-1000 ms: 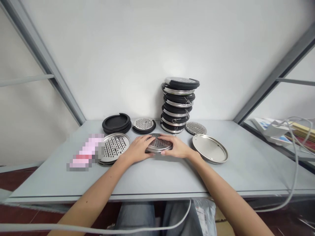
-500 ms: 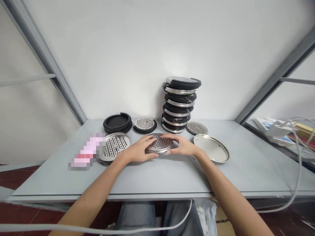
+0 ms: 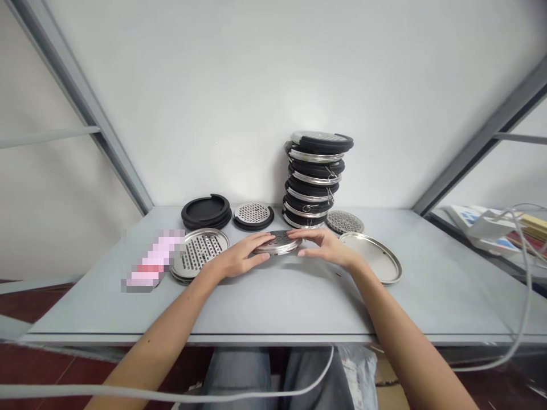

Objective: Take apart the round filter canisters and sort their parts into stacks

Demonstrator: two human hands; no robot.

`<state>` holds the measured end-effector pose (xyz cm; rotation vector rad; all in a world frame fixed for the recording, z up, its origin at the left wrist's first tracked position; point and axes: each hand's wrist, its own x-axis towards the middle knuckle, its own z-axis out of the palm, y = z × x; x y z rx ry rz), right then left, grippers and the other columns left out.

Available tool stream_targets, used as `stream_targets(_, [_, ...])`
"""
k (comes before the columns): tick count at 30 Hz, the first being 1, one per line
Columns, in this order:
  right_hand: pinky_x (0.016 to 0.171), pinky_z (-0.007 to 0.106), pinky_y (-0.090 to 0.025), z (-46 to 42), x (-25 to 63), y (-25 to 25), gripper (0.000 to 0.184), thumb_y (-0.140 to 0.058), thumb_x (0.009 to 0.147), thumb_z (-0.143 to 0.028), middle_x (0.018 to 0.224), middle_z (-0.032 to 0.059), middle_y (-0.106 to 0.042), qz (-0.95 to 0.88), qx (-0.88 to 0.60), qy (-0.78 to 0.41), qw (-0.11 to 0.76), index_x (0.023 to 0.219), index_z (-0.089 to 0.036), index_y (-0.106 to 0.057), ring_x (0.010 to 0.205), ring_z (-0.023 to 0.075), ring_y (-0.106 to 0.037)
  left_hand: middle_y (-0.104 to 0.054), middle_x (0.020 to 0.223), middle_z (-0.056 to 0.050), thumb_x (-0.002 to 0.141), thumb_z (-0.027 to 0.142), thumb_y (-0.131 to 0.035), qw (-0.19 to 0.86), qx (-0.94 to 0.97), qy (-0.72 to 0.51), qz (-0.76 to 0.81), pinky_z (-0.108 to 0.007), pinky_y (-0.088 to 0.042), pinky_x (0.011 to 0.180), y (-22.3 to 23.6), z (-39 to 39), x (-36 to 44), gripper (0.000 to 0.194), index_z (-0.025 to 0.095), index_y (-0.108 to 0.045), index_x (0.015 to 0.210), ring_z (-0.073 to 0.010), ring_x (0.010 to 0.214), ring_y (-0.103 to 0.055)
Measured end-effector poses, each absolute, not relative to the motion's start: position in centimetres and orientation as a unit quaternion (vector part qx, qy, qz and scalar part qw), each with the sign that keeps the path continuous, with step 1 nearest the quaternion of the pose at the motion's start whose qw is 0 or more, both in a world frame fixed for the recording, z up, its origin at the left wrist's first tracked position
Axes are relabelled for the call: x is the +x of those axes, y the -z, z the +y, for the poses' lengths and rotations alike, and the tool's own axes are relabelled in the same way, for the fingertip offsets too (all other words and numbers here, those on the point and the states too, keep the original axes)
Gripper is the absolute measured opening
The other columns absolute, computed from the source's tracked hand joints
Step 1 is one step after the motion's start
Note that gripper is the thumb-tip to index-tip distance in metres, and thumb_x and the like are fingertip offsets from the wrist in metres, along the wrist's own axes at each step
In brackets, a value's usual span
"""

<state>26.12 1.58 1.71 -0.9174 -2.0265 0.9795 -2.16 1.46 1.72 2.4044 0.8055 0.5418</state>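
Head view. Both hands are at the middle of the grey tabletop (image 3: 273,307), holding a perforated metal disc (image 3: 277,245) between them. The left hand (image 3: 236,258) has its fingers over the disc's left edge; the right hand (image 3: 327,248) has its fingers on the right edge. Thumbs stand spread away from the fingers, toward the wearer. Cannot tell how firm the hold is, nor whether the disc touches the tabletop.

Just left of the left hand: a metal plate with rows of holes (image 3: 200,253), atop others. Farther left, a pixelated pink patch (image 3: 156,259). Right forearm partly covers a plain metal plate (image 3: 374,259).

Back row, left to right: a pile of black rings (image 3: 206,210); a perforated disc in a black holder (image 3: 253,214); a tall, uneven stack of black and silver rounds (image 3: 314,187) near the wall (image 3: 213,97); a perforated disc lying flat (image 3: 345,222).

White cable (image 3: 85,390) crosses below.
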Motion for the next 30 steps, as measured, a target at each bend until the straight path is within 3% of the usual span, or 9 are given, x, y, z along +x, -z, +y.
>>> stream_targets(3, [0.105, 0.046, -0.042, 1.6, 25.9, -1.7, 0.035, -0.073, 0.074, -0.04, 0.119, 0.006, -0.067, -0.782, -0.361, -0.356, 0.362, 0.106, -0.025, -0.072, 0.115, 0.0273, -0.059, -0.035, 0.15, -0.006, 0.095, 0.044, -0.044, 0.265, 0.894, -0.198, 0.301, -0.045, -0.026, 0.114, -1.8, 1.4, -2.2, 0.053, 0.025, -0.036, 0.143, -0.0265, 0.137, -0.033])
stream_targets(7, [0.106, 0.048, -0.041, 1.6, 25.6, -1.5, 0.033, -0.074, 0.073, -0.038, 0.114, 0.0055, -0.069, -0.774, -0.364, -0.321, 0.407, 0.104, -0.026, -0.072, 0.117, 0.028, -0.058, -0.038, 0.148, -0.009, 0.092, 0.044, -0.05, 0.23, 0.895, -0.218, 0.313, -0.044, -0.03, 0.112, -1.9, 1.2, -1.8, 0.059, 0.023, -0.033, 0.144, -0.0272, 0.135, -0.037])
stream_targets(13, [0.103, 0.048, -0.044, 1.1, 24.3, -1.0, 0.024, -0.075, 0.073, -0.033, 0.106, 0.0066, -0.072, -0.785, -0.335, -0.253, 0.455, 0.096, -0.025, -0.075, 0.12, 0.0277, -0.055, -0.044, 0.141, -0.013, 0.087, 0.05, -0.056, 0.153, 0.872, -0.295, 0.359, -0.046, -0.033, 0.109, -1.4, 1.0, -0.4, 0.06, 0.02, -0.042, 0.137, -0.0285, 0.13, -0.041])
stream_targets(20, [0.074, 0.036, -0.056, 0.3, 22.9, -0.8, 0.025, -0.076, 0.071, -0.033, 0.094, 0.0082, -0.073, -0.79, -0.324, -0.236, 0.464, 0.092, -0.02, -0.073, 0.085, 0.0228, -0.067, -0.054, 0.131, -0.009, 0.094, 0.045, -0.048, 0.167, 0.883, -0.285, 0.332, -0.037, -0.042, 0.101, -1.5, 0.6, -0.2, 0.045, 0.021, -0.046, 0.131, -0.0222, 0.118, -0.051])
stream_targets(26, [0.093, 0.041, -0.05, 0.3, 23.0, -1.0, 0.029, -0.067, 0.081, -0.031, 0.114, 0.0083, -0.068, -0.829, -0.301, -0.223, 0.415, 0.109, -0.023, -0.069, 0.11, 0.025, -0.061, -0.054, 0.132, -0.009, 0.094, 0.045, -0.049, 0.149, 0.9, -0.266, 0.312, -0.04, -0.039, 0.104, -1.5, 0.9, -0.6, 0.045, 0.021, -0.048, 0.131, -0.0233, 0.121, -0.05])
stream_targets(30, [0.1, 0.043, -0.046, 0.4, 22.9, -0.7, 0.031, -0.062, 0.085, -0.03, 0.116, 0.008, -0.068, -0.838, -0.289, -0.218, 0.408, 0.116, -0.024, -0.066, 0.113, 0.0245, -0.06, -0.054, 0.133, -0.009, 0.093, 0.046, -0.05, 0.162, 0.894, -0.268, 0.322, -0.04, -0.039, 0.104, -1.2, 1.1, -0.7, 0.045, 0.022, -0.049, 0.131, -0.0234, 0.122, -0.049])
